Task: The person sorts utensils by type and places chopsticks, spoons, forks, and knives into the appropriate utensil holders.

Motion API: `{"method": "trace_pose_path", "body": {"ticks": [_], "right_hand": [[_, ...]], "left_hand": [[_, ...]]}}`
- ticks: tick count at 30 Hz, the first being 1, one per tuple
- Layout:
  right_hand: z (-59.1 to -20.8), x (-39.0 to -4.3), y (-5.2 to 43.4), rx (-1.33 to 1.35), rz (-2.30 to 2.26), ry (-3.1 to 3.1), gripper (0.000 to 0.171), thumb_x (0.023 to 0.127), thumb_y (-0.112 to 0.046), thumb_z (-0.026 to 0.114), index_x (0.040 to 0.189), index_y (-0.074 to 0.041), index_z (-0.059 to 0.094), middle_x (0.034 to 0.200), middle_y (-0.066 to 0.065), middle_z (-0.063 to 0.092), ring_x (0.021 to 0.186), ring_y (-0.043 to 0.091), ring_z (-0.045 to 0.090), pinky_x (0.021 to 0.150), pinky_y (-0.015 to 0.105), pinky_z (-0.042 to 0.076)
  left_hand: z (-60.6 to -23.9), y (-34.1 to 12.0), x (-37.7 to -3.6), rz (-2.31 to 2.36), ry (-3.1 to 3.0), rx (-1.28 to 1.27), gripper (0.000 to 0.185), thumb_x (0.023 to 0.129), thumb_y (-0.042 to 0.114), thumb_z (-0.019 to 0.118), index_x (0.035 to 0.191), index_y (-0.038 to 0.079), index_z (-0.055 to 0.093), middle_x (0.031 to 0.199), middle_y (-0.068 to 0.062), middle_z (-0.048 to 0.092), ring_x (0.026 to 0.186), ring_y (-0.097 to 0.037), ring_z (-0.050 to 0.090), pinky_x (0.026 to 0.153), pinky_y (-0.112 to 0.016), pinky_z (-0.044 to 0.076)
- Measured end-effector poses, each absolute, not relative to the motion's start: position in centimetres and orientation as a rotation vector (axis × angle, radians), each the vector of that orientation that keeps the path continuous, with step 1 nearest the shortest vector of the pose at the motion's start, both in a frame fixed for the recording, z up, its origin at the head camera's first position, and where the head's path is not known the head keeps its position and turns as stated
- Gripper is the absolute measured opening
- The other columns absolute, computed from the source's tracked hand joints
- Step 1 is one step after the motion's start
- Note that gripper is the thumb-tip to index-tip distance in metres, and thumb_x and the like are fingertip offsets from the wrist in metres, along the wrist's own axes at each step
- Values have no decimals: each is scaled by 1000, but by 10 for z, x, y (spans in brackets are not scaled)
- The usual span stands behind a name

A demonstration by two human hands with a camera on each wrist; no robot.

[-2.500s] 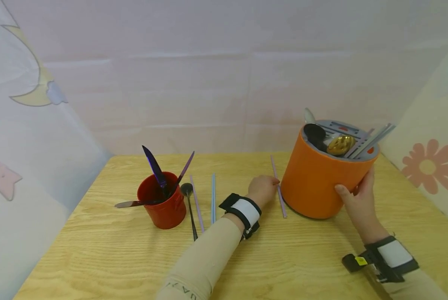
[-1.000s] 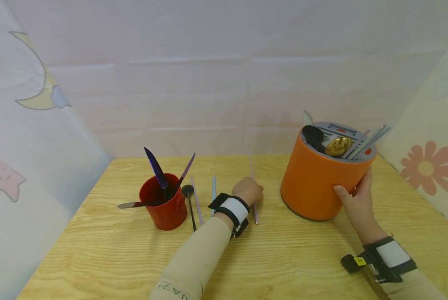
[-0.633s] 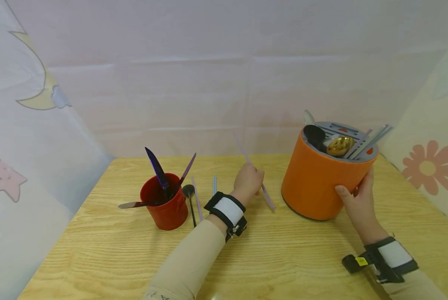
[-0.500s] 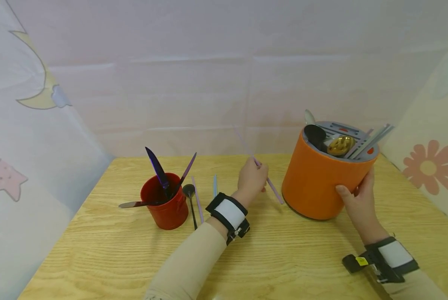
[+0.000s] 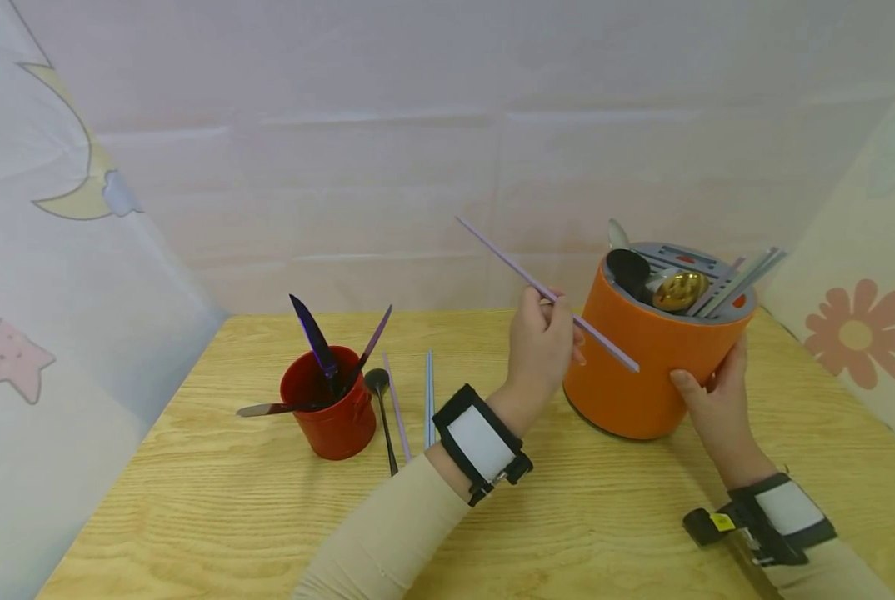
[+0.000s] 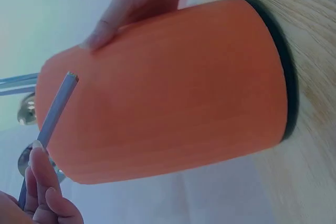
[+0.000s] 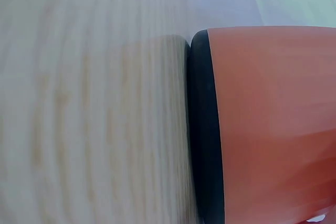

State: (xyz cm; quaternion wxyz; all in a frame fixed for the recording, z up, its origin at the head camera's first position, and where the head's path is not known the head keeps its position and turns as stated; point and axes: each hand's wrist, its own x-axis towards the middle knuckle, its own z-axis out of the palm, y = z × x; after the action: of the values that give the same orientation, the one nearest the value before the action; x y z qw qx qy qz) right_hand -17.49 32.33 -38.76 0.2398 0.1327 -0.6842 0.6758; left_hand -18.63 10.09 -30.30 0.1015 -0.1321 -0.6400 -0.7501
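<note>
My left hand (image 5: 541, 337) pinches a long lilac chopstick (image 5: 507, 268) and holds it in the air, slanting from upper left down to the front of the orange cylindrical holder (image 5: 642, 358). In the left wrist view the chopstick (image 6: 55, 109) tip sits close to the orange holder (image 6: 173, 87). My right hand (image 5: 717, 392) grips the holder's right side. The holder's grey slotted top (image 5: 687, 262) carries a black spoon, a gold spoon and several chopsticks. The right wrist view shows only the orange holder (image 7: 278, 124) wall with its black base rim on the wood.
A red cup (image 5: 327, 404) with purple knives stands at the left of the wooden table (image 5: 582, 517). A black spoon (image 5: 378, 408), a lilac chopstick (image 5: 397, 408) and a blue chopstick (image 5: 427, 396) lie beside it. Cloth walls enclose the table on three sides.
My left hand slid the lilac chopstick along the table, picked it up and raised it to the right, in front of the orange holder. The right hand kept its grip on the holder.
</note>
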Motion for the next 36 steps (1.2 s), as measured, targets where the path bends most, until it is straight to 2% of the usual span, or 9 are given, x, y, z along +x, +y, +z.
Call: {"method": "trace_pose_path", "body": {"ticks": [3,5,9,12,14,17,23,31,36], "right_hand": [[-387,-175,323,355,1844,-1885,93,87,-24,75,155,-24,12,156,2,17,138,20,19,116,27,12],[-386,-174,323,351,1843,-1887,92,87,-24,75,154,-24,12,156,2,17,139,19,19,116,28,11],[-386,-173,323,332,1840,-1902,91,88,-24,74,154,-25,12,156,2,17,139,19,19,117,35,6],[-386,-173,322,326,1846,-1900,91,88,-24,73,155,-25,11,156,2,17,139,20,19,117,38,4],[-387,-174,323,332,1859,-1884,92,87,-24,74,155,-25,12,156,2,18,138,20,19,117,38,5],[-388,-175,323,352,1875,-1859,92,87,-23,75,155,-24,12,155,3,18,138,21,20,117,33,8],[-390,-177,324,404,1875,-1826,92,86,-22,76,154,-21,15,154,3,22,137,22,22,111,19,21],[-390,-177,324,365,1840,-1862,93,84,-24,77,154,-22,15,150,2,27,134,22,26,113,24,20],[-390,-177,324,388,1847,-1840,94,84,-23,78,154,-20,15,149,3,28,133,23,27,108,18,26]], "left_hand": [[-300,103,-184,-2209,-1828,-438,12,102,9,44,109,0,49,66,-14,57,45,-31,53,45,-30,50],[-299,104,-183,-2190,-1773,-491,14,103,10,44,110,-2,47,68,-17,57,46,-32,54,48,-37,53],[-298,107,-183,-2158,-1613,-629,17,105,7,40,110,-9,42,72,-26,56,51,-44,54,52,-49,53],[-296,111,-182,-2149,-1502,-719,15,105,4,37,108,-11,38,74,-31,53,51,-46,52,52,-50,52],[-295,113,-181,-2127,-1473,-766,14,104,2,36,109,-11,37,76,-33,53,51,-45,52,52,-46,53],[-294,115,-180,-2023,-1555,-785,13,105,2,37,110,-9,38,82,-29,57,57,-37,57,58,-33,55],[-292,119,-178,-1728,-1823,-772,14,105,7,40,112,-4,44,89,-17,65,67,-19,60,63,-14,48],[-288,129,-177,-1334,-2120,-739,18,104,14,42,113,3,54,89,-3,62,62,-7,48,52,-10,33],[-281,137,-176,-1110,-2333,-752,29,106,20,37,120,9,60,89,4,60,71,-4,49,55,-9,34]]}}
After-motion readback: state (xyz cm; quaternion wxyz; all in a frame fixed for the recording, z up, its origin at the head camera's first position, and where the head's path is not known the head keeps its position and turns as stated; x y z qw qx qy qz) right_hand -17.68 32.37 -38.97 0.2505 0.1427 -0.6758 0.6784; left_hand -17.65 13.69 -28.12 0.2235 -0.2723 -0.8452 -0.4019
